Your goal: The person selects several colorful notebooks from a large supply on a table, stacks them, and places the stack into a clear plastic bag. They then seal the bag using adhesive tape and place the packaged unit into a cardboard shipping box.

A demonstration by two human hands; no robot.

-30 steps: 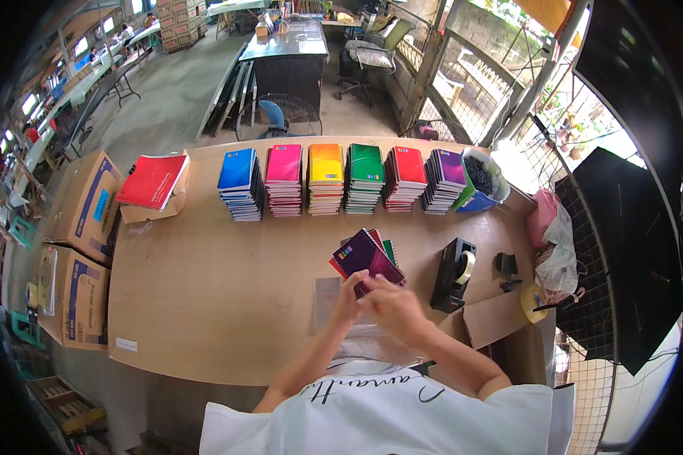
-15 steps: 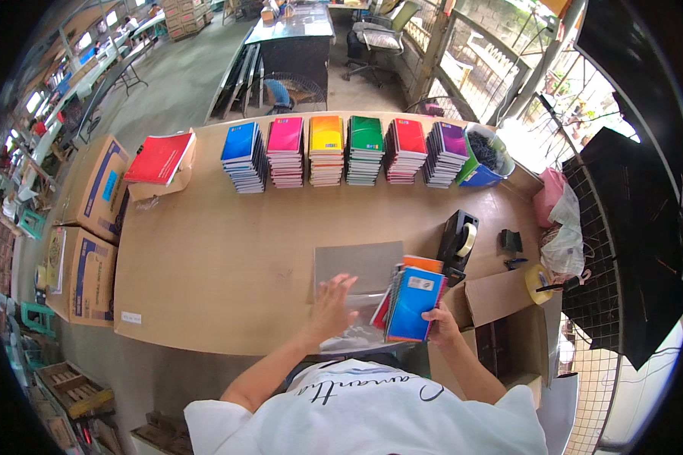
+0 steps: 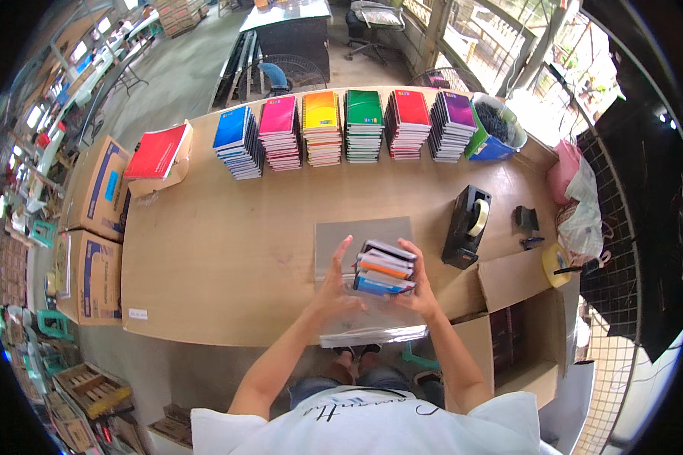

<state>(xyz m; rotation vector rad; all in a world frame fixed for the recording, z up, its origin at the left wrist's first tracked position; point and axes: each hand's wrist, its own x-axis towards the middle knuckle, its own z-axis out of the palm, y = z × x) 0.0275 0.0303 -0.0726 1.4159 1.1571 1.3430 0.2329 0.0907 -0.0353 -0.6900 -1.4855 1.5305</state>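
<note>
A small stack of spiral notebooks [image 3: 385, 267] stands on edge above the near side of the table, its blue, orange and dark edges facing up. My right hand [image 3: 417, 282] grips the stack along its right side. On the other side, my left hand [image 3: 337, 284] is spread with thumb and fingers apart, close to the stack; whether it touches is hard to tell. Beneath both hands lies a clear plastic sheet or bag [image 3: 330, 236], its shiny near end [image 3: 379, 336] reaching the table's front edge.
Notebook piles in blue [image 3: 235, 129], pink [image 3: 279, 117], yellow [image 3: 321, 114], green [image 3: 364, 110], red [image 3: 410, 110] and purple [image 3: 457, 114] line the table's far side. At right stand a tape dispenser [image 3: 464, 227] and an open carton [image 3: 535, 334]. Red notebooks [image 3: 157, 152] lie far left.
The notebooks have moved left and been turned from lying cover-up to standing on edge. My left hand has come up beside them, off the plastic. The view has shifted slightly.
</note>
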